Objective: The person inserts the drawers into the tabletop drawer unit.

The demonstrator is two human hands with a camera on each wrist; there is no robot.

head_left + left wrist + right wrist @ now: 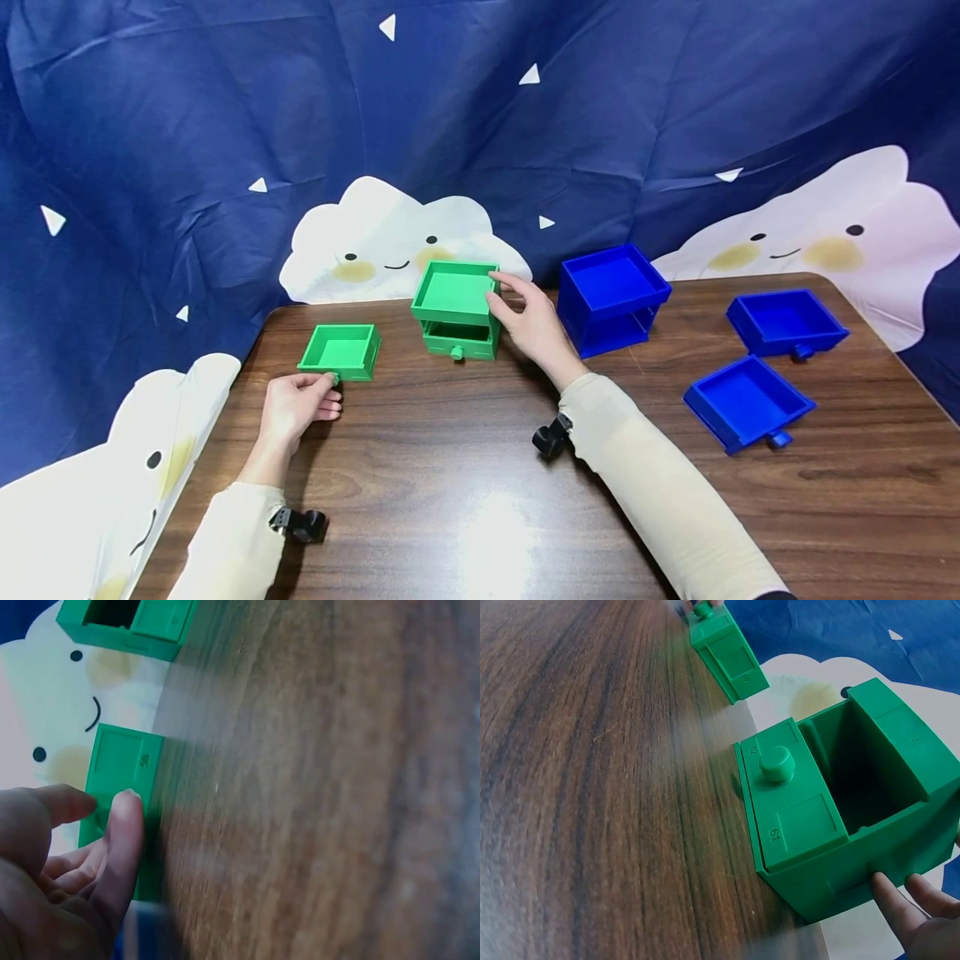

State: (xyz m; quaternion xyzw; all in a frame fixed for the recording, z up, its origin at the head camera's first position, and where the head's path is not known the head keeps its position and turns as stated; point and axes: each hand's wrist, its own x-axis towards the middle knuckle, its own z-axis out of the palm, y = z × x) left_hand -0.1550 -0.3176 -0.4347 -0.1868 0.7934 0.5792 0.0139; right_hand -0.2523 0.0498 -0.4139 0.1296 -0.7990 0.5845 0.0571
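On the left of the table, my left hand (300, 402) pinches the front knob of a green drawer (341, 350) between thumb and finger; the fingers partly cover the knob in the left wrist view. To its right stands a small green cabinet (454, 287) with a tray-like top. Its lower drawer (793, 799), with a round knob (777, 764), is in; the upper slot (855, 761) is vacant. My right hand (535, 323) holds the cabinet's right side, with thumb and index finger at the top rim and other fingertips on the side wall.
A blue cabinet (611, 296) with an open front stands just right of my right hand. Two blue drawers (787, 325) with knobs lie farther right. Behind the wooden table (420, 467) hangs a dark blue cloth (450, 108) with white clouds.
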